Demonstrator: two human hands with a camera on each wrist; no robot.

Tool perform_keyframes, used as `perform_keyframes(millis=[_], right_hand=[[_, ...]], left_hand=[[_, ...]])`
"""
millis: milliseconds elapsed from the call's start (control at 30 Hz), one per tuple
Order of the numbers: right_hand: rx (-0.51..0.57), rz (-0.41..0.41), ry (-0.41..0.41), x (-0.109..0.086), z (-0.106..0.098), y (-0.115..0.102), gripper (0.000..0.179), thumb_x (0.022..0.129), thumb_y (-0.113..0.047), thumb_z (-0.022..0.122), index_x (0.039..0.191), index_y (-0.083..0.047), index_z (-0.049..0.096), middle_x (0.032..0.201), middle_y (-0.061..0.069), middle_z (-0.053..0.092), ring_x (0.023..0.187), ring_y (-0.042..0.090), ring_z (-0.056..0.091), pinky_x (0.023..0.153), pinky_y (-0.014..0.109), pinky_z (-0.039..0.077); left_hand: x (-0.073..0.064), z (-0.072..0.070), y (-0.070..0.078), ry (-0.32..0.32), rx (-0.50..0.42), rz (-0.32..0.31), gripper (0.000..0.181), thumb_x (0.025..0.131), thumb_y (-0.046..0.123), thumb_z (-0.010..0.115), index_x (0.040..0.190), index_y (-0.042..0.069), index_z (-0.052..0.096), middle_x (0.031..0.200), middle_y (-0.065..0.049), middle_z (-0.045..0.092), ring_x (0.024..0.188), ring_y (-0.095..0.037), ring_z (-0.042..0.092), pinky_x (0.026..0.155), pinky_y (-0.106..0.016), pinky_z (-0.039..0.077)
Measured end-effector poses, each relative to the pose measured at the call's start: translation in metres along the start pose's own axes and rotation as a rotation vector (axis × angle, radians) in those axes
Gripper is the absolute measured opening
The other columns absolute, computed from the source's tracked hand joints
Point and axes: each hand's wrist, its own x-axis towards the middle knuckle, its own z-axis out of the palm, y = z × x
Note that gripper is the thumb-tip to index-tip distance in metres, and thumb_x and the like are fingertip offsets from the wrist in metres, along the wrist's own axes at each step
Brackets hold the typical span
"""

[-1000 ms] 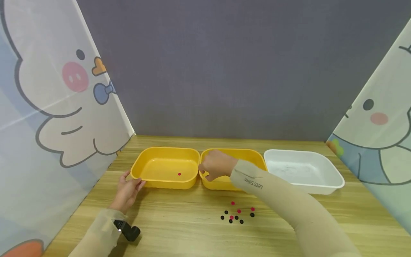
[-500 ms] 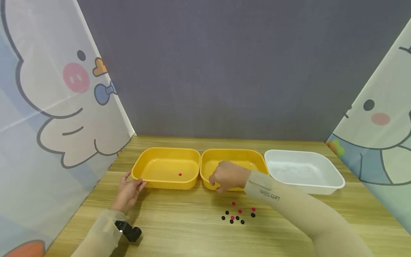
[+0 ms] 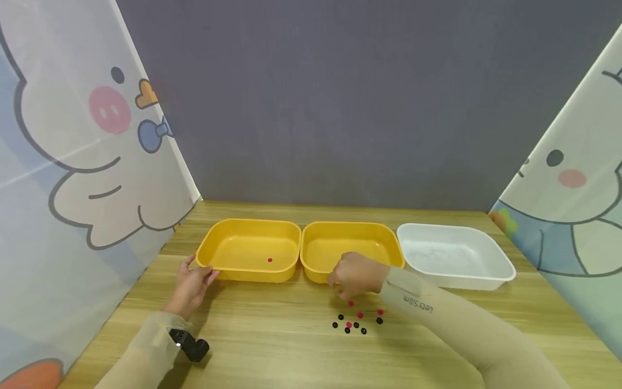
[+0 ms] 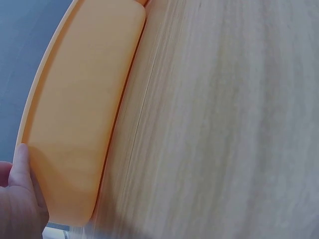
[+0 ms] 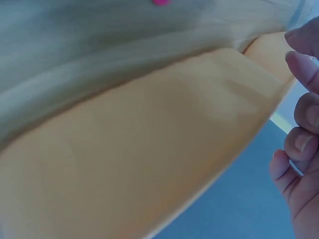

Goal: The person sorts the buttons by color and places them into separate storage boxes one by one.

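At the left, my left hand [image 3: 190,286] grips the near left corner of the left yellow tray [image 3: 255,275], thumb at the rim; the left wrist view shows thumb and fingers at that edge. One small pink button [image 3: 270,260] lies inside this tray. My right hand [image 3: 357,275] hovers at the front rim of the middle yellow tray [image 3: 316,276], fingers bent. In the right wrist view its thumb and index fingertips are slightly apart, with nothing visible between them. Just in front of it, several pink buttons [image 3: 360,315] and black buttons [image 3: 364,331] lie scattered on the table.
A white tray [image 3: 461,282] stands right of the yellow ones, in the same row. Behind the wooden table [image 3: 272,346] rises a grey partition [image 3: 340,108]. Cartoon-printed sheets flank both sides. A small black device [image 3: 189,344] is strapped to my left wrist.
My right hand has drawn back from over the middle tray toward its front rim and the buttons, moving right and nearer. My left hand keeps its hold on the left tray.
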Motion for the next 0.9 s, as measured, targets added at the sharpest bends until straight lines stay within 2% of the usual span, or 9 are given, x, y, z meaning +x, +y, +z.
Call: perform_keyframes(millis=[100, 167, 300, 467, 567, 733, 900], right_hand=[[-0.018, -0.036, 0.045, -0.008, 0.006, 0.000, 0.027, 0.070, -0.019, 0.072, 0.059, -0.021, 0.047, 0.052, -0.016, 0.034, 0.048, 0.002, 0.027, 0.055, 0.017, 0.030], [-0.035, -0.046, 0.078, -0.015, 0.009, 0.000, 0.029, 0.069, -0.018, 0.072, 0.057, -0.021, 0.045, 0.051, -0.015, 0.031, 0.048, 0.003, 0.025, 0.057, 0.019, 0.026], [-0.055, -0.032, 0.110, -0.027, 0.018, 0.000, 0.025, 0.069, -0.019, 0.073, 0.058, -0.022, 0.051, 0.051, -0.016, 0.039, 0.048, 0.003, 0.029, 0.060, 0.021, 0.024], [0.047, 0.034, 0.051, -0.043, 0.025, -0.005, 0.018, 0.072, -0.019, 0.074, 0.064, -0.022, 0.058, 0.056, -0.017, 0.047, 0.049, 0.000, 0.036, 0.053, 0.013, 0.034], [0.087, 0.056, 0.046, -0.049, 0.023, -0.010, 0.016, 0.074, -0.019, 0.076, 0.068, -0.022, 0.061, 0.058, -0.016, 0.050, 0.050, -0.002, 0.040, 0.048, 0.011, 0.037], [0.113, 0.064, 0.061, -0.058, 0.019, -0.013, 0.013, 0.075, -0.021, 0.077, 0.072, -0.020, 0.064, 0.062, -0.015, 0.054, 0.051, -0.005, 0.040, 0.048, 0.009, 0.038], [0.207, 0.115, 0.035, -0.067, 0.023, -0.015, 0.008, 0.078, -0.017, 0.075, 0.086, -0.016, 0.072, 0.074, -0.012, 0.065, 0.055, -0.008, 0.042, 0.054, 0.005, 0.041]], left_hand=[[0.000, 0.000, 0.000, 0.004, 0.001, -0.005, 0.077, 0.097, -0.009, 0.035, 0.150, 0.012, -0.016, 0.134, -0.021, 0.028, 0.073, 0.000, 0.060, 0.082, -0.013, 0.052], [0.001, 0.000, 0.000, 0.006, -0.001, -0.007, 0.077, 0.097, -0.009, 0.036, 0.150, 0.012, -0.015, 0.133, -0.021, 0.029, 0.072, -0.001, 0.060, 0.081, -0.013, 0.052], [0.001, 0.000, 0.000, -0.001, -0.005, 0.001, 0.077, 0.097, -0.009, 0.036, 0.150, 0.011, -0.015, 0.130, -0.021, 0.031, 0.071, -0.002, 0.060, 0.082, -0.014, 0.052], [-0.001, -0.003, -0.002, 0.004, 0.007, -0.024, 0.077, 0.097, -0.009, 0.036, 0.150, 0.011, -0.017, 0.127, -0.019, 0.032, 0.071, -0.002, 0.059, 0.080, -0.013, 0.053], [-0.002, -0.004, -0.001, -0.006, 0.008, -0.028, 0.078, 0.097, -0.009, 0.036, 0.149, 0.012, -0.018, 0.130, -0.019, 0.030, 0.074, -0.002, 0.060, 0.082, -0.013, 0.052], [0.001, -0.003, 0.003, -0.019, -0.011, -0.017, 0.079, 0.098, -0.008, 0.036, 0.149, 0.014, -0.019, 0.134, -0.017, 0.028, 0.079, -0.001, 0.060, 0.086, -0.013, 0.050], [0.003, -0.003, 0.001, -0.019, -0.033, -0.036, 0.079, 0.098, -0.009, 0.036, 0.150, 0.015, -0.019, 0.138, -0.018, 0.023, 0.080, -0.002, 0.060, 0.086, -0.014, 0.050]])
